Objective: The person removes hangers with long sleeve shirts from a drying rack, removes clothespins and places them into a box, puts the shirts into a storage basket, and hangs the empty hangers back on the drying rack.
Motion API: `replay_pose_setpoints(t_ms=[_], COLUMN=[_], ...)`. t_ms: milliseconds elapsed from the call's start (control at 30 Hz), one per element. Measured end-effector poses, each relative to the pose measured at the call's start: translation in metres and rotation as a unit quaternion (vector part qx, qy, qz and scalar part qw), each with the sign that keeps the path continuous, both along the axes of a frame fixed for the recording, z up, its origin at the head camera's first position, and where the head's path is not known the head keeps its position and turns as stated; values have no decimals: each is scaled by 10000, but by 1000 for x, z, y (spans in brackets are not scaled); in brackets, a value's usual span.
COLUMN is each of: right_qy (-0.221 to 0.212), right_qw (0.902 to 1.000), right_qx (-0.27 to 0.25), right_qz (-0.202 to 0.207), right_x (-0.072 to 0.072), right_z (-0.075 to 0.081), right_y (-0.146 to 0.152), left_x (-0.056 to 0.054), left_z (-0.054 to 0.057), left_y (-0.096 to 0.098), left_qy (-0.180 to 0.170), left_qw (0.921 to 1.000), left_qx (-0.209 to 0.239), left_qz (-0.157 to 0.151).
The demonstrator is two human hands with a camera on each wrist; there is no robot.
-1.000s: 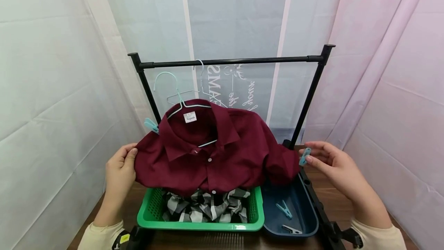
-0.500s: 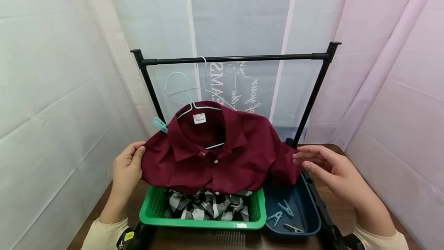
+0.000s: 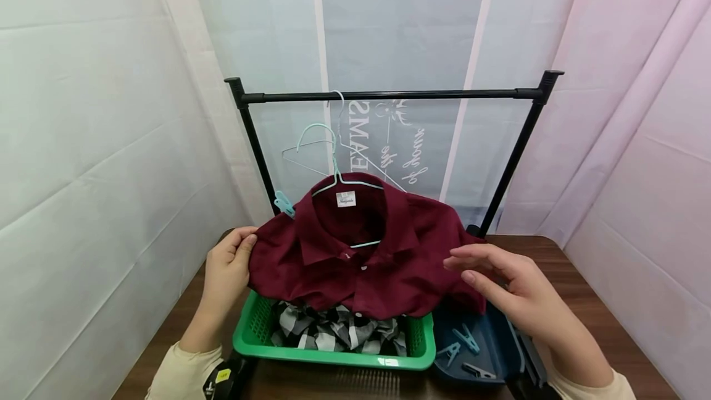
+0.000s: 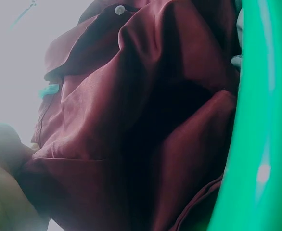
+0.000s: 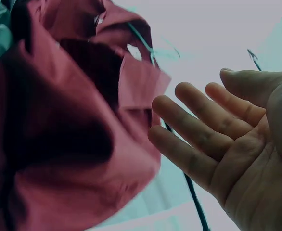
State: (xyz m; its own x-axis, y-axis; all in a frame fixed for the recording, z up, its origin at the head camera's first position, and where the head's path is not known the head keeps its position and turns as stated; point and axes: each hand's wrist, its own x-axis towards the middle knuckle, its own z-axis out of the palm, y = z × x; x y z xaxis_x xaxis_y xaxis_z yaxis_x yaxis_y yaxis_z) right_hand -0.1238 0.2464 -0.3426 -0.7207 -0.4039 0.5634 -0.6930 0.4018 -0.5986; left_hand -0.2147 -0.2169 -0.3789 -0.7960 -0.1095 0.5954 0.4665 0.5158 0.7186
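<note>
Shirt (image 3: pixel 361 264) on basket (image 3: pixel 333 357), tray (image 3: pixel 500 363) right.

A green basket (image 3: pixel 413 350) holding checked cloth (image 3: pixel 333 332) is set on the wooden table (image 3: pixel 577 301). Pegs (image 3: pixel 466 338) are seen in a dark blue tray (image 3: pixel 511 357) just beside it.

Left hand (image 3: pixel 226 270) pinching, right hand (image 3: pixel 513 292) flat, fingers straight.

You see white sheets (image 3: pixel 100 110) hanging all around, and a pink one (image 3: pixel 639 110) on one side. A black rail (image 3: pixel 389 95) stands on the brown wooden surface (image 3: pixel 589 301).
</note>
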Motion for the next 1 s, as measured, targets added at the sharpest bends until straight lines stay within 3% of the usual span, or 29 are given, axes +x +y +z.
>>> replay_pose_setpoints(t_ms=[233, 467, 733, 1000], right_qy=[359, 915, 405, 374], right_qw=[9988, 9922, 9891, 9892], right_qx=[246, 231, 230, 426], right_qz=[211, 818, 1397, 1350], right_x=[-2, -13, -27, -43], right_z=[28, 53, 81, 100], right_y=[-30, -65, -115, -154], left_x=[1, 0, 1, -1], left_z=[2, 0, 1, 0], left_y=[2, 4, 5, 5], left_qy=[-29, -150, -170, -129], left_qw=[10000, 9999, 9998, 9998], left_qx=[1, 51, 93, 127], left_qz=[38, 10, -47, -91])
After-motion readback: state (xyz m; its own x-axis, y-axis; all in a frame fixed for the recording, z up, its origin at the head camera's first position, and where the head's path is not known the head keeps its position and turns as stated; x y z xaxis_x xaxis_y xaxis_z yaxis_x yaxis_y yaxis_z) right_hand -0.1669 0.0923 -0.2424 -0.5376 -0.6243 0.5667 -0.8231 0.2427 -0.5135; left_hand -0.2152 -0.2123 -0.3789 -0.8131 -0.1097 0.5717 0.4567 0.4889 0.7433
